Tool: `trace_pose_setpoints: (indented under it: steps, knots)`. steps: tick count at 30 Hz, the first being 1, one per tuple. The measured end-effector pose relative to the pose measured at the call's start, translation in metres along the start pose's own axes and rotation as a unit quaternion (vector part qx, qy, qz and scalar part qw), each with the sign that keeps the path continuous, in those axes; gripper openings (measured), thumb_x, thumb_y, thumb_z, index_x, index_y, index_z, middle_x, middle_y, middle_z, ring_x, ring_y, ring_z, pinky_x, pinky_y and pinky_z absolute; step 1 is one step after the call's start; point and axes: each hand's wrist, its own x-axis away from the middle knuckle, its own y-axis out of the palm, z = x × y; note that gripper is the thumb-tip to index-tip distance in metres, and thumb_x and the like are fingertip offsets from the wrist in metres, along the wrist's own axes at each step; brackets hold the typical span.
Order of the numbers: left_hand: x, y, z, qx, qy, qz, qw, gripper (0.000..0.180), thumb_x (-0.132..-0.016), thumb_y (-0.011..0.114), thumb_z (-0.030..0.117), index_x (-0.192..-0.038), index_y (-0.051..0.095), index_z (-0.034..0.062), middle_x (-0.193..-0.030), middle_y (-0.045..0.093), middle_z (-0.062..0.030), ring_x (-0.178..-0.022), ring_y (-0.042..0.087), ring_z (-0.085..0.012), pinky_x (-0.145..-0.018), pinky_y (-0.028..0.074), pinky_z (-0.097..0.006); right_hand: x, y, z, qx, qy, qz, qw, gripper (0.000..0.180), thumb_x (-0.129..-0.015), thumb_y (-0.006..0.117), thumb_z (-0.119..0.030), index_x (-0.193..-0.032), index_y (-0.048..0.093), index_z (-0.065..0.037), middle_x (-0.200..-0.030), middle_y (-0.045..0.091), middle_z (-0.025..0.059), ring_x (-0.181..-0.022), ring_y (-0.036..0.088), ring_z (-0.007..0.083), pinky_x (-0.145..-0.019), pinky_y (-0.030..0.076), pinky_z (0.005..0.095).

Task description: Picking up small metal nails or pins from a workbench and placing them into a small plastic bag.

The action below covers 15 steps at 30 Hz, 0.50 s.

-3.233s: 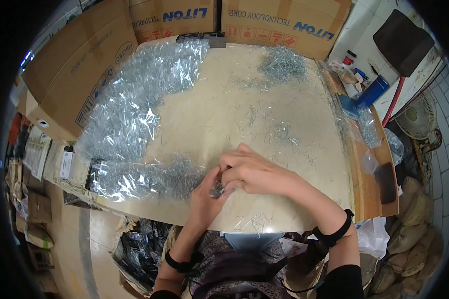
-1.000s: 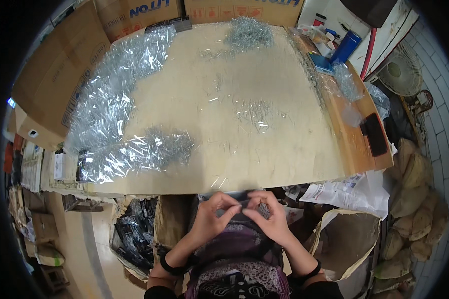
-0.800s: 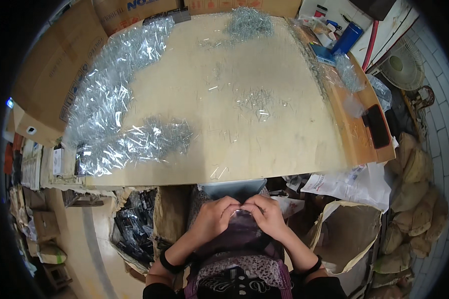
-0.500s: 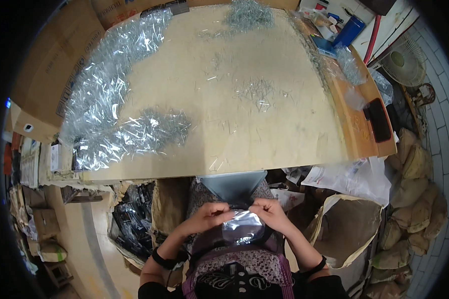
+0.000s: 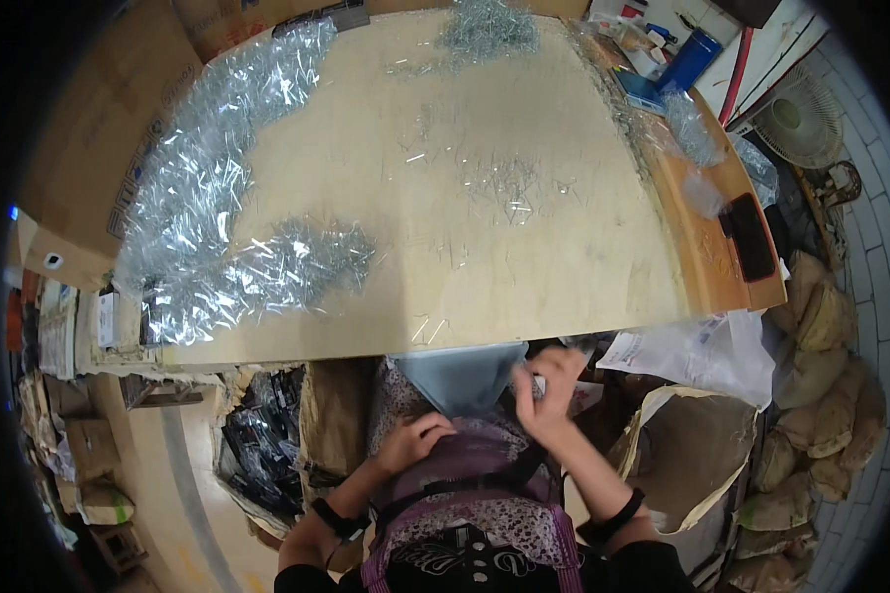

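My left hand point(image 5: 415, 442) rests over the purple apron point(image 5: 485, 450) on my lap. Its fingers are curled in, and nothing shows in them. Farther forward, near the table's front edge, my right hand point(image 5: 551, 393) is raised and partly smeared by motion. Its fingers are bent toward the thumb round a small whitish thing that I cannot make out. Between the hands and the table edge hangs a grey-blue tray-like piece point(image 5: 462, 378). On the pale tabletop point(image 5: 554, 267) lie a large heap of shiny clear strips point(image 5: 193, 198) and a loose scatter of thin pieces point(image 5: 512, 190).
A denser heap of thin pieces point(image 5: 489, 30) lies at the far edge. On the right are a dark phone-like slab point(image 5: 752, 237), an open sack point(image 5: 687, 395) and a white plastic bag point(image 5: 697, 356). A box of dark packets point(image 5: 262, 430) stands at left below the table.
The shiny clear plastic bag that both hands held over the lap is gone from there. My right hand has moved forward and right; my left has drawn slightly back and left.
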Motion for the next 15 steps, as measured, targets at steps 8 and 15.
trace_pose_setpoints:
  steps: [8,15]
  knots:
    - [-0.016,0.002,0.022,-0.021,0.113,0.050,0.992,0.013,-0.081,0.072,0.008,-0.092,0.071,0.0029,-0.093,0.071,-0.0076,-0.082,0.068,-0.0217,-0.075,0.054,-0.032,-0.198,0.052,0.087,0.124,0.038,-0.213,0.968,0.076,-0.086,0.052,-0.061,-0.143,0.040,-0.011,-0.152,0.026,0.0229,-0.142,0.025,0.0340,-0.115,0.014,0.0557]
    - [-0.015,0.002,0.020,0.039,0.063,0.061,0.995,0.012,-0.082,0.071,0.006,-0.093,0.071,0.0022,-0.091,0.071,-0.0085,-0.080,0.068,-0.0208,-0.075,0.054,-0.031,-0.232,0.112,0.063,0.136,-0.031,-0.288,0.947,0.073,-0.085,0.047,-0.069,-0.143,0.042,-0.026,-0.154,0.027,0.0140,-0.144,0.022,0.0302,-0.115,0.010,0.0584]
